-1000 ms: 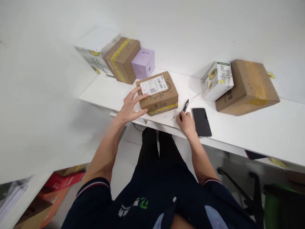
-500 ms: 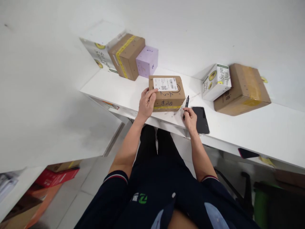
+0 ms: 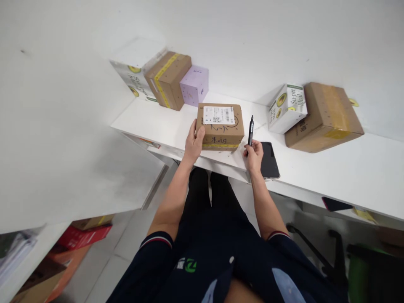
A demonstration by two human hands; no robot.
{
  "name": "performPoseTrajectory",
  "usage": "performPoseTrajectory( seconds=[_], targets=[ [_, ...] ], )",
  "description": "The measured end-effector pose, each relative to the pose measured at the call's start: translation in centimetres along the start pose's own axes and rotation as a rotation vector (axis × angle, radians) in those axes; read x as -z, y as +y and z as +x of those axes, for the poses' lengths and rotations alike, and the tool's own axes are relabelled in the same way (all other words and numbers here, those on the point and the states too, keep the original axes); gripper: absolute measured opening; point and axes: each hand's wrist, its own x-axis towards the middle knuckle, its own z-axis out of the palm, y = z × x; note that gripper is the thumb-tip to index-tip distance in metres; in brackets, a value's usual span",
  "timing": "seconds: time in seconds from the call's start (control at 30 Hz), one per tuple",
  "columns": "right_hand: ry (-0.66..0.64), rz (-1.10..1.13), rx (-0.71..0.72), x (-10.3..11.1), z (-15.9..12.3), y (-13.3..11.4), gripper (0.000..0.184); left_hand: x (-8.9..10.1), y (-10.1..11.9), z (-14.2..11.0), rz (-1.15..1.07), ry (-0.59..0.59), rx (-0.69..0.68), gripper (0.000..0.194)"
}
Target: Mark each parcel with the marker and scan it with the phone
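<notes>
A brown cardboard box (image 3: 227, 134) with a white shipping label (image 3: 218, 115) and handwriting on its top and front lies on the white desk. My left hand (image 3: 193, 143) grips its near left corner, thumb on the front and fingers along the left side. To the right of the box, my right hand (image 3: 254, 156) is closed around a black marker pen (image 3: 251, 131), which points away from me. Just beside that hand, a dark tablet or phone (image 3: 270, 162) rests on the desk.
At the back left stand a purple box (image 3: 195, 85), a yellow-taped carton (image 3: 168, 80) and a white avocado-print box (image 3: 134, 80). A smaller white box (image 3: 288, 108) and a large taped carton (image 3: 325, 118) are at the right. A wall (image 3: 227, 46) runs behind.
My left hand has slid from the top label to the box's left corner. My right hand has lifted the marker more upright and moved slightly right.
</notes>
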Motion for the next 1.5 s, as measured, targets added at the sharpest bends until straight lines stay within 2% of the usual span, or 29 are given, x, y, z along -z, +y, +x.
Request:
performPoseTrajectory(
  seconds=[0.17, 0.33, 0.43, 0.67, 0.83, 0.93, 1.03, 1.13, 1.23, 1.33, 1.5],
  targets=[
    [-0.010, 0.032, -0.030, -1.3, -0.7, -0.2, 0.029, 0.0, 0.6, -1.4, 0.000, -0.017, -0.019, 0.077],
    [-0.072, 0.053, -0.024, -0.7, -0.6, 0.1, 0.029, 0.0, 0.7, -3.6, 0.015, -0.004, -0.023, 0.073],
    [-0.111, 0.077, -0.007, -0.1, -0.2, 0.7, 0.030, -0.4, -0.1, -4.7, -0.003, 0.032, -0.070, 0.072],
    [-0.130, 0.111, -0.001, 0.4, 0.3, 2.2, 0.037, -1.9, -3.3, -6.0, -0.009, 0.074, -0.277, 0.071],
    [-0.146, 0.075, 0.051, 0.5, 0.3, 2.5, 0.040, -2.6, -3.9, -7.1, -0.032, 0.053, -0.338, 0.069],
    [-0.133, 0.057, 0.076, 0.6, 0.2, 2.5, 0.039, -2.8, -3.6, -7.7, -0.065, 0.028, -0.307, 0.072],
    [-0.077, 0.089, 0.105, 0.4, 0.5, 1.8, 0.037, -2.7, -2.8, -8.1, -0.111, 0.036, -0.246, 0.089],
    [-0.007, 0.138, 0.217, 0.0, 1.5, -0.1, 0.033, -2.2, -1.9, -8.3, -0.141, 0.020, -0.140, 0.115],
    [-0.018, 0.156, 0.354, -0.7, 2.7, -2.8, 0.033, -1.9, -1.6, -8.4, -0.188, -0.035, -0.066, 0.126],
    [-0.066, 0.086, 0.448, -1.6, 3.9, -5.2, 0.035, -1.9, -1.9, -8.7, -0.237, -0.038, -0.014, 0.113],
    [-0.151, -0.060, 0.536, -4.1, 5.1, -6.6, 0.040, -1.5, -2.2, -9.5, -0.163, 0.132, 0.101, 0.069]
  ],
)
